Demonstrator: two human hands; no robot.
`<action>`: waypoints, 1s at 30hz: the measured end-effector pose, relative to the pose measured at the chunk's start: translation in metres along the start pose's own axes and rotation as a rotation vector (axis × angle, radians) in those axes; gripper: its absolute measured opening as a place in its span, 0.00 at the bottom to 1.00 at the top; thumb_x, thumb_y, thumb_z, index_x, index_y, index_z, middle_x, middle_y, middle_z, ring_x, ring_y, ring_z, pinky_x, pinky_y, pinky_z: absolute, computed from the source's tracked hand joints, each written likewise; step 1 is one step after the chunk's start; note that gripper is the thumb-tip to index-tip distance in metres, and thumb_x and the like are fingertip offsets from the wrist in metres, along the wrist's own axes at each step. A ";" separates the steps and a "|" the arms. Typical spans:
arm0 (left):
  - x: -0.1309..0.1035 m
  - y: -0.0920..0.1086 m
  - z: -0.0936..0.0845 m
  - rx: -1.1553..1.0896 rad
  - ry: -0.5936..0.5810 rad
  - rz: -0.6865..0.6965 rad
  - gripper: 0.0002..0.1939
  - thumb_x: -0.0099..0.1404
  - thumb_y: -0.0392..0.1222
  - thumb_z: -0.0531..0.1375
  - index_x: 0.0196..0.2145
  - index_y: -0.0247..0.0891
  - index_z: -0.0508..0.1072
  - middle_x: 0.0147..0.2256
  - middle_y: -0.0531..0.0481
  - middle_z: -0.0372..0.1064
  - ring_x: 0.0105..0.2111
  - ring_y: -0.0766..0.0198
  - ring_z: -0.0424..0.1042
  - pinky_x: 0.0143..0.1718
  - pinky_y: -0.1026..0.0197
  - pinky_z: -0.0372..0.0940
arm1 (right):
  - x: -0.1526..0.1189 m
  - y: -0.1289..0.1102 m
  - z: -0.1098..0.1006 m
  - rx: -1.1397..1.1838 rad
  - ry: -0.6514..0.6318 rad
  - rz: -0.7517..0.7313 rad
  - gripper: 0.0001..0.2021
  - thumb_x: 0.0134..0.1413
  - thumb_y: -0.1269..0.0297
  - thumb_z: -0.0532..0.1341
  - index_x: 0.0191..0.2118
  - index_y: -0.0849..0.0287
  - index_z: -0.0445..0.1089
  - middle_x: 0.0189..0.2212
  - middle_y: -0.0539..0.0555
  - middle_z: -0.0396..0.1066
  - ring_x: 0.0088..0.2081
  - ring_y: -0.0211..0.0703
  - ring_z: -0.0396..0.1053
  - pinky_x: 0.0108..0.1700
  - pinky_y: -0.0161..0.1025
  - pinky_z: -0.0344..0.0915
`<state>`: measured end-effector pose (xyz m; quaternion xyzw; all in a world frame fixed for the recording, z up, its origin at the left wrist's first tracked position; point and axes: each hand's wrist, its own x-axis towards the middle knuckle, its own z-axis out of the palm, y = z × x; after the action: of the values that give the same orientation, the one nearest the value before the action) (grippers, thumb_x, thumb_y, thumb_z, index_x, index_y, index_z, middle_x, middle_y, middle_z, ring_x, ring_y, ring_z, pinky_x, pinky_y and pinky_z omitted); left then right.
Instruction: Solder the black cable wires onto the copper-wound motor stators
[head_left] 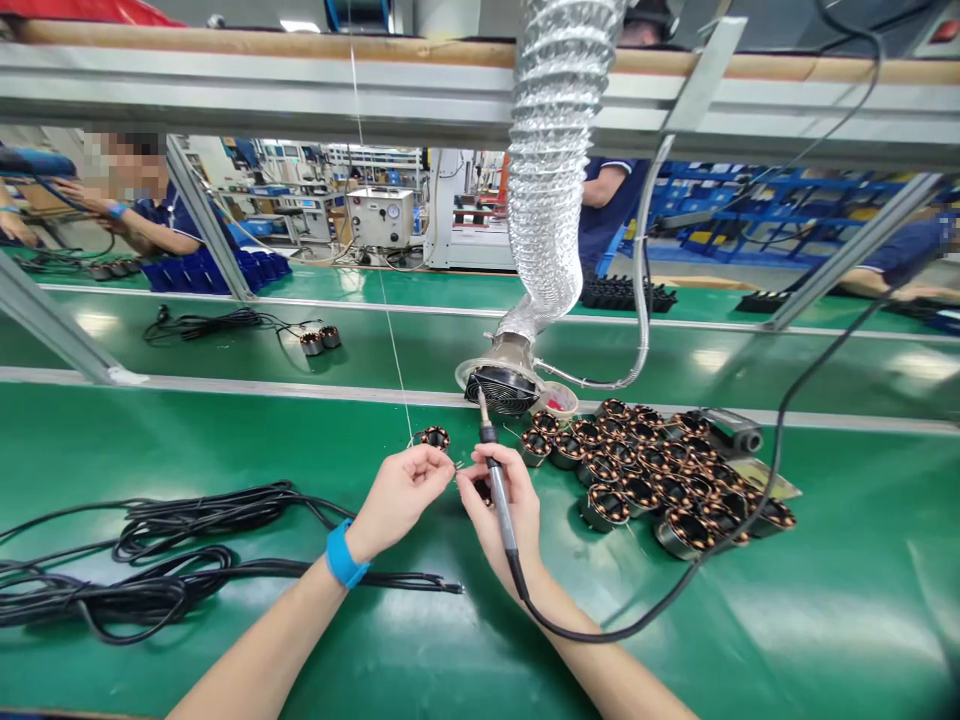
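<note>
My right hand (506, 510) holds a soldering iron (501, 500) upright, its tip pointing up toward the fan. Thumb and fingertips of that hand also meet near a small wire end. A wound stator (484, 490) shows partly behind these fingers. My left hand (405, 495), with a blue wristband, is pinched at the same spot; a thin wire end shows at its fingertips, but what else it grips is hidden. Just behind it another stator (435, 438) sits on the green table (360, 660). A thin solder strand (394, 350) hangs down from above toward it.
Many stators (682, 530) are grouped at the right. Black cable coils (202, 520) lie at the left. A fan (502, 390) under a silver duct (547, 170) hangs ahead. The iron's cord (772, 450) loops right. People work beyond the metal frame.
</note>
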<state>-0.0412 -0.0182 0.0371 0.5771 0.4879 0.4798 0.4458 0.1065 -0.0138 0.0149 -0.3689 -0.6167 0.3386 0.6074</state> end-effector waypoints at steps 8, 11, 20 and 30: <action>-0.001 -0.009 0.000 0.071 -0.189 -0.077 0.05 0.59 0.40 0.60 0.29 0.35 0.69 0.25 0.54 0.64 0.25 0.68 0.61 0.28 0.66 0.56 | -0.001 -0.003 -0.010 -0.215 -0.130 -0.234 0.18 0.58 0.73 0.62 0.52 0.49 0.66 0.43 0.54 0.67 0.46 0.45 0.70 0.51 0.45 0.69; -0.003 -0.005 0.001 0.104 -0.240 -0.085 0.06 0.61 0.40 0.58 0.28 0.35 0.69 0.24 0.55 0.61 0.25 0.69 0.58 0.27 0.67 0.53 | -0.002 0.000 -0.011 -0.189 -0.161 -0.222 0.17 0.60 0.75 0.59 0.52 0.49 0.67 0.43 0.54 0.66 0.41 0.41 0.71 0.48 0.41 0.70; -0.001 0.004 -0.005 0.110 -0.308 -0.141 0.12 0.64 0.46 0.59 0.31 0.33 0.71 0.24 0.56 0.59 0.25 0.69 0.55 0.26 0.66 0.50 | -0.001 0.008 -0.016 -0.147 -0.187 -0.158 0.16 0.59 0.75 0.60 0.50 0.51 0.68 0.41 0.52 0.65 0.40 0.39 0.70 0.47 0.38 0.69; 0.004 0.003 -0.014 0.148 -0.312 -0.163 0.13 0.65 0.48 0.57 0.33 0.34 0.72 0.24 0.55 0.63 0.25 0.68 0.62 0.28 0.66 0.56 | 0.000 0.010 -0.019 -0.193 -0.208 -0.162 0.15 0.61 0.76 0.58 0.51 0.52 0.66 0.42 0.53 0.62 0.37 0.36 0.70 0.43 0.36 0.70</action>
<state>-0.0540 -0.0143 0.0420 0.6341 0.4922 0.3095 0.5098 0.1258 -0.0093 0.0074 -0.3373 -0.7336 0.2641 0.5275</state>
